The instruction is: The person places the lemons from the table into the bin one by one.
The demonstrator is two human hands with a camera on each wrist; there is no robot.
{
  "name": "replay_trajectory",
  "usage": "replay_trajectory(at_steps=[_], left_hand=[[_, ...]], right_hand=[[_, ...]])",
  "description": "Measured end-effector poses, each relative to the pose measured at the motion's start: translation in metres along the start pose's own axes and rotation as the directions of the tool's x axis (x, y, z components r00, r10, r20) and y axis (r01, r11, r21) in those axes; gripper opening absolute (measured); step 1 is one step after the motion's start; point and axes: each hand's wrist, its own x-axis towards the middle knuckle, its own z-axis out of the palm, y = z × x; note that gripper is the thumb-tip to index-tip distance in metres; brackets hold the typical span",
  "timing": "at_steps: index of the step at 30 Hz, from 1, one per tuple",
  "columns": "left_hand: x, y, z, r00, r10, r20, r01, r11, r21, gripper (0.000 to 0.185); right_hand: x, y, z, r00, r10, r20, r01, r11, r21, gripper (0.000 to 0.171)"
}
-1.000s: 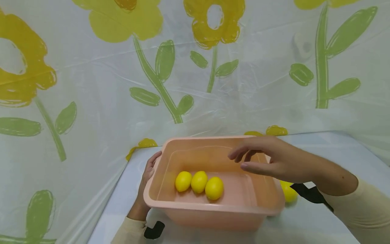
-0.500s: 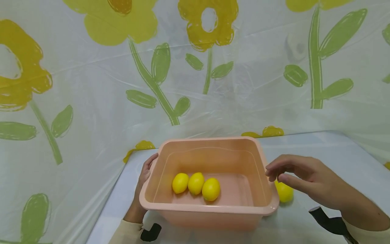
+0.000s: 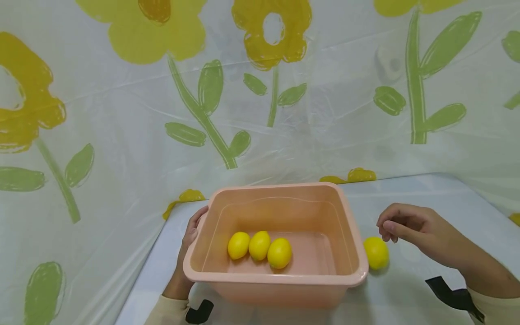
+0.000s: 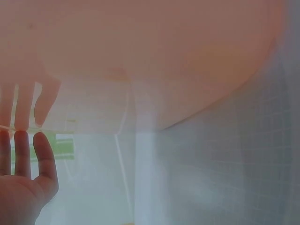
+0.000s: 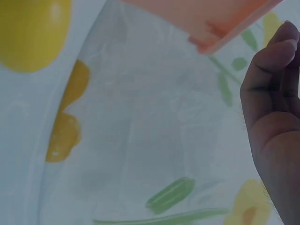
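Observation:
A pink plastic basin (image 3: 280, 295) stands on the table with three yellow lemons inside: the left lemon (image 3: 238, 245), the middle lemon (image 3: 259, 245) and the right lemon (image 3: 279, 253), lying in a row. My left hand (image 3: 191, 234) is at the basin's left side; in the left wrist view its fairly straight fingers touch the smooth outer wall. Just outside the right wall rests another lemon (image 3: 376, 253). Close above and to the right of that lemon hovers my right hand (image 3: 414, 228), fingers loosely bent and holding nothing.
A whitish table (image 3: 422, 194) carries everything. Behind and to the left hangs a white sheet (image 3: 345, 113) printed with yellow flowers and green stems. Each wrist bears a black strap piece, such as the right strap (image 3: 451, 293).
My right hand has moved from above the basin out to the right, near the outside lemon, its fingers bending more. The left hand keeps its place; the head view has shifted slightly.

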Motion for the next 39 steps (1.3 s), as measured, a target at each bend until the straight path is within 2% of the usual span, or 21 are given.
replay_trajectory(at_steps=[4,7,12,15,19,24,34,39], left_hand=[[-0.001,-0.001,-0.003,0.999,0.028,0.018,-0.028,1.0,-0.013,0.045],[0.0,-0.002,-0.006,0.997,0.064,0.048,-0.063,0.998,-0.03,0.045],[-0.001,-0.003,-0.009,0.995,0.087,0.058,-0.087,0.996,-0.006,0.046],[-0.002,-0.003,-0.008,0.997,0.065,0.039,-0.065,0.998,0.01,0.046],[-0.001,-0.004,-0.007,0.997,0.062,0.039,-0.063,0.998,0.008,0.046],[0.001,-0.004,-0.007,0.998,0.051,0.044,-0.05,0.999,-0.008,0.046],[0.002,-0.004,-0.004,0.999,0.028,0.036,-0.028,1.0,-0.012,0.048],[0.0,-0.002,-0.001,1.0,-0.003,0.015,0.003,1.0,-0.012,0.047]], right_hand=[[0.005,0.02,-0.003,0.994,0.101,0.034,-0.101,0.995,0.001,0.018],[0.006,0.039,-0.006,0.981,0.179,0.07,-0.179,0.984,-0.003,0.013],[0.006,0.061,-0.008,0.934,0.346,0.09,-0.342,0.938,-0.052,0.018],[0.005,0.073,-0.009,0.899,0.422,0.119,-0.419,0.906,-0.054,0.027],[0.002,0.087,-0.01,0.865,0.462,0.195,-0.465,0.885,-0.03,0.033],[-0.002,0.096,-0.008,0.841,0.474,0.262,-0.488,0.873,-0.013,0.038],[-0.004,0.098,-0.003,0.737,0.57,0.364,-0.59,0.805,-0.064,0.046],[-0.005,0.098,0.0,0.714,0.575,0.401,-0.609,0.791,-0.05,0.05]])
